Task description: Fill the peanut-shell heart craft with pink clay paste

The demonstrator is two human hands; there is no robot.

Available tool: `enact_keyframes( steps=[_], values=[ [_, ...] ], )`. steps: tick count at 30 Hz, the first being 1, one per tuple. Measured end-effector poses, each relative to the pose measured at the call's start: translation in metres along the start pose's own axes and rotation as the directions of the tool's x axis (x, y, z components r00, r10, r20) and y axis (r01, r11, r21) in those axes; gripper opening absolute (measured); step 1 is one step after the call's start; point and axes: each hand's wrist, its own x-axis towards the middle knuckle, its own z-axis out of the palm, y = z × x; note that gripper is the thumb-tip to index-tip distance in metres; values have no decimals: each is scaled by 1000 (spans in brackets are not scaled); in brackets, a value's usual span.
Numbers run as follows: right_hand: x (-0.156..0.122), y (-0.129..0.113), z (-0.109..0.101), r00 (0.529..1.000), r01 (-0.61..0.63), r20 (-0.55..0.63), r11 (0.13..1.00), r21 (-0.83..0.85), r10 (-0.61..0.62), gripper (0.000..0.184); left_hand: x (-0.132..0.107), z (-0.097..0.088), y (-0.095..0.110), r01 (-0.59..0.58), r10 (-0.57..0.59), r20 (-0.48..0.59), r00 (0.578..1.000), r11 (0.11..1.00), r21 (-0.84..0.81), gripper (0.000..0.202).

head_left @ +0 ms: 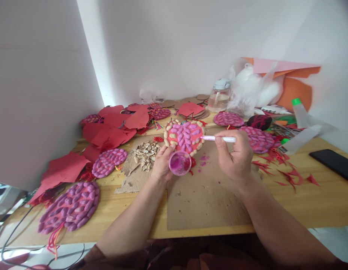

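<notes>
My left hand (162, 163) is closed on a heart-shaped peanut-shell plaque (186, 137) and a small clear cup of purple paint (180, 163), the cup just in front of the heart. Pink-purple shells fill the middle of the heart on red backing, while tan bare shells line its border and a few lie inside. Between the thumb and fingers of my right hand (234, 153) is a white-handled paintbrush (221, 139). Its pink tip points left, at the heart's right side; whether it touches a shell is hard to tell. Cardboard (207, 202) lies below, with purple paint spots.
Loose peanut shells (147, 153) are heaped left of my hands. Finished purple plaques (71, 206) and red cut sheets (64, 167) cover the left side. A lidded jar (219, 98), plastic bags (252, 88), red scraps (292, 178) and a black phone (334, 163) are to the right.
</notes>
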Motion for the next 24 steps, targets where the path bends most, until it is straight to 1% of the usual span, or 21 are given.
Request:
enact_keyframes(
  steps=[4,6,9,12,16,19,24],
  values=[
    [-3,-2,1,999,28,36,1000,-8,-27,8,0,1,0,9,-10,-23,1000,1000,-28,45],
    [-4,-4,1,999,20,41,1000,-7,-20,8,-1,3,1,25,-27,-37,999,998,-60,45],
    [-5,-5,1,1000,5,16,1000,17,-6,6,-1,4,1,39,-44,-50,998,996,-85,43],
    [-4,-5,1,1000,26,6,1000,13,-26,6,-1,3,0,44,-50,-58,997,995,-92,41],
    [-7,-10,3,996,67,59,997,-23,-66,5,3,-1,-3,55,-63,-73,995,993,-106,39],
    [-10,-13,4,993,87,86,996,-15,-85,4,5,-3,-4,72,-79,-56,995,991,-110,37],
    [-11,-11,5,995,96,34,995,-28,-95,3,4,-2,-4,77,-86,-63,994,987,-141,39]
  ],
)
